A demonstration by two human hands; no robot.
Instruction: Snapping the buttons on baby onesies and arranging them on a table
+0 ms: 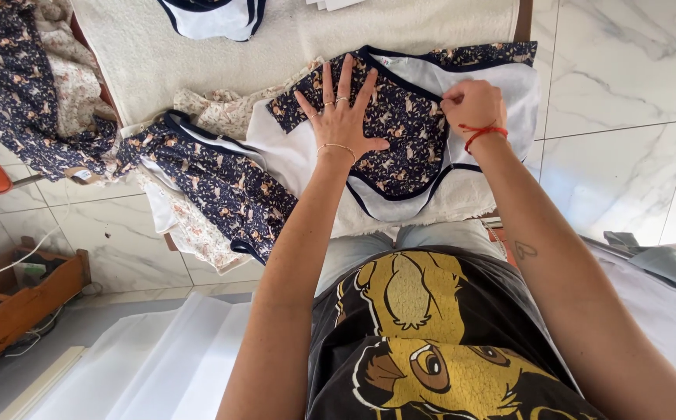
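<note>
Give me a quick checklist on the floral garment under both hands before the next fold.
1. Left hand flat with fingers spread on the navy floral garment: ok.
2. Right hand pinching fabric at the garment's right side: ok, though which layer the grip holds: cannot tell.
3. Garment fully on the cream towel-covered table: not ok; its white lower edge reaches the table's near edge.
4. Fabric smooth under the left palm: ok, no big creases visible.
5. Neighbouring pile of floral garments kept apart: not ok; it lies against the garment's left side and hangs off the table.
</note>
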